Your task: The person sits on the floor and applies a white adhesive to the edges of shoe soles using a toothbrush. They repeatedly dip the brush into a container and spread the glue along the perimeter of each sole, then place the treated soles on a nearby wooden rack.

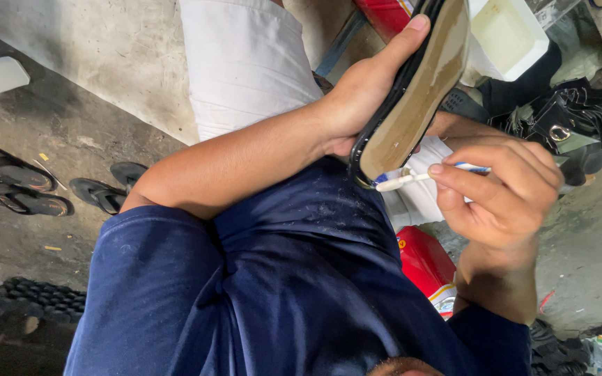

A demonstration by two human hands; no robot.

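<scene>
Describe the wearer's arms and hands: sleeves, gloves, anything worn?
Both hands are bare: no gloves, and no rings or watch that I can see. The left hand and right hand come off bare forearms. Short dark navy sleeves of a smooth, slightly shiny shirt cover the upper arms, the fabric flecked with pale dust.

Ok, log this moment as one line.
left hand: holds shoe sole | right hand: holds small brush, tip at sole's lower end | white tub behind
</scene>
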